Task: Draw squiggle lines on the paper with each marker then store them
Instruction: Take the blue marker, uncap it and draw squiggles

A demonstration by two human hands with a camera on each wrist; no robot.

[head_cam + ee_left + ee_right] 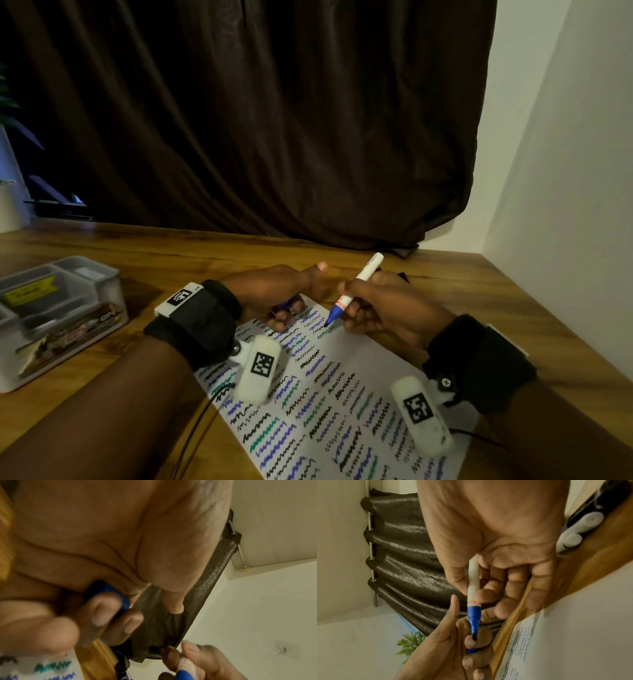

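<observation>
My right hand [363, 308] grips an uncapped blue marker [356, 286] with a white barrel, tip down at the far end of the paper [370, 359]. The sheet is covered with rows of black, blue and green squiggles. The right wrist view shows the marker [473, 596] pinched between thumb and fingers, its tip hovering near the left hand. My left hand [284, 294] rests on the paper's far left corner with its fingers curled round the blue cap [287, 303]. The left wrist view shows that cap [109, 593] held in the curled fingers.
A clear plastic storage box [58, 315] with compartments stands on the wooden table [171, 253] at the left. More markers [578, 531] lie on the table right of my right hand. A dark curtain [274, 120] hangs behind; a white wall [565, 171] borders the right.
</observation>
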